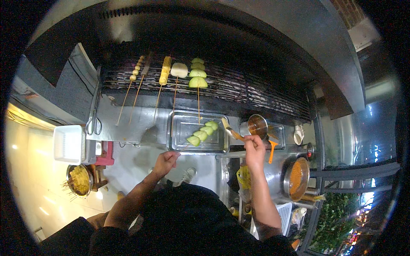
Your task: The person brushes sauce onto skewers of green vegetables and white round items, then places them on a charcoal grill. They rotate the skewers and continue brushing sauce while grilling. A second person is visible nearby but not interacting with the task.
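My left hand [166, 162] grips the stick end of a skewer of green vegetable slices [201, 136], held over a rectangular metal tray [225, 140]. In my right hand [255, 147] is a basting brush [235, 133], its bristles near the tray's upper right corner. Just beyond it stands a metal pot of dark sauce [257, 124]. On the charcoal grill [224, 80] lie a skewer of green slices [198, 78], a white block on a stick [179, 70], a yellow skewer [165, 71], a skewer of small balls [137, 68] and a dark, thin skewer [146, 65].
Scissors [94, 125] and a white basket [68, 144] are at the left. Below them stands a bowl of yellow skewers [79, 180]. An orange-handled tool [273, 150] and a bowl of orange powder or sauce [298, 179] are at the right. A metal hood [339, 70] arches over the grill.
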